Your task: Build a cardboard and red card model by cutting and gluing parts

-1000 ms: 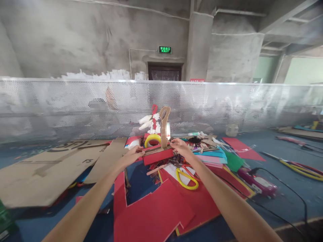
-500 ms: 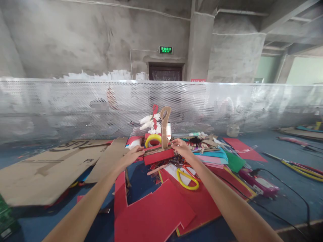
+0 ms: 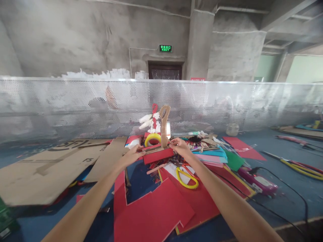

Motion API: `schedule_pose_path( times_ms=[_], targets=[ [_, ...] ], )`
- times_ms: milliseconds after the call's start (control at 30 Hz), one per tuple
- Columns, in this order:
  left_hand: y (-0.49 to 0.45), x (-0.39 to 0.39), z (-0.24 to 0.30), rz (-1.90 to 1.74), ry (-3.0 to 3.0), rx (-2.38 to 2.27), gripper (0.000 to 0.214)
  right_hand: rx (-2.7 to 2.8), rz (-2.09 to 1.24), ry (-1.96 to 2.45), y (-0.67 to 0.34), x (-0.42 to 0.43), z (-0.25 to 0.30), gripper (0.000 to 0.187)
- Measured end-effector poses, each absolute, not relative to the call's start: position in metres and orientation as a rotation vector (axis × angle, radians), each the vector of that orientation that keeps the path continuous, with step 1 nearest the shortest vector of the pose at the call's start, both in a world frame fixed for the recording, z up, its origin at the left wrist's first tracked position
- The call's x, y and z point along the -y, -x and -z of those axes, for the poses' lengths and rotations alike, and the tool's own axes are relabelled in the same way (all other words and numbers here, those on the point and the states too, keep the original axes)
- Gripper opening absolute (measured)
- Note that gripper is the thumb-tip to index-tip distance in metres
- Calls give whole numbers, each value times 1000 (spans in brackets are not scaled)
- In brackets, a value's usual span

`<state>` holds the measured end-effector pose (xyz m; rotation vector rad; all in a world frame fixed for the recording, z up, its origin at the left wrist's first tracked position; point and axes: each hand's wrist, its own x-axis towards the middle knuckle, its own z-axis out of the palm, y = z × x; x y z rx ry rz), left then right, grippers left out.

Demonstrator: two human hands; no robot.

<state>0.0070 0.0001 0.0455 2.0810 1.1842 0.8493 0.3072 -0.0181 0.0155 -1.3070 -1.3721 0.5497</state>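
Between my two hands is a small red box (image 3: 158, 156), held over the littered table. An upright cardboard cutout (image 3: 164, 127) with a looped, hook-like top rises from it. My left hand (image 3: 133, 154) pinches the box's left end. At the right end, by the foot of the cutout, the fingers of my right hand (image 3: 179, 146) are closed on the box edge. Just behind stands a red hooked cutout (image 3: 154, 118) with white tufts and petal-like pieces. A roll of yellow tape (image 3: 152, 138) sits behind the box.
Yellow-handled scissors (image 3: 188, 179) and cut red sheets (image 3: 153, 215) lie in front. Large flat cardboard (image 3: 63, 168) covers the left. At right are coloured sheets (image 3: 212, 155), a purple corded device (image 3: 257, 181) and long-bladed scissors (image 3: 297, 166). A perforated metal panel (image 3: 75, 111) runs along the back.
Both hands keep their hold on the red box, and the cutout stays upright. The whole view has shifted very slightly; nothing else has visibly moved.
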Motion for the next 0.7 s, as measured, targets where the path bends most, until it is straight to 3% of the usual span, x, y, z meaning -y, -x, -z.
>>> schedule_pose_path(
  times_ms=[333,700],
  targets=[
    [-10,4,-48,-883,-2038,-1147,61,1362,-546,1292,-306,19,-17,24],
    [-11,8,-51,-855,-1993,-1250,43,1373,-557,1270,-306,24,-20,22]
  ],
)
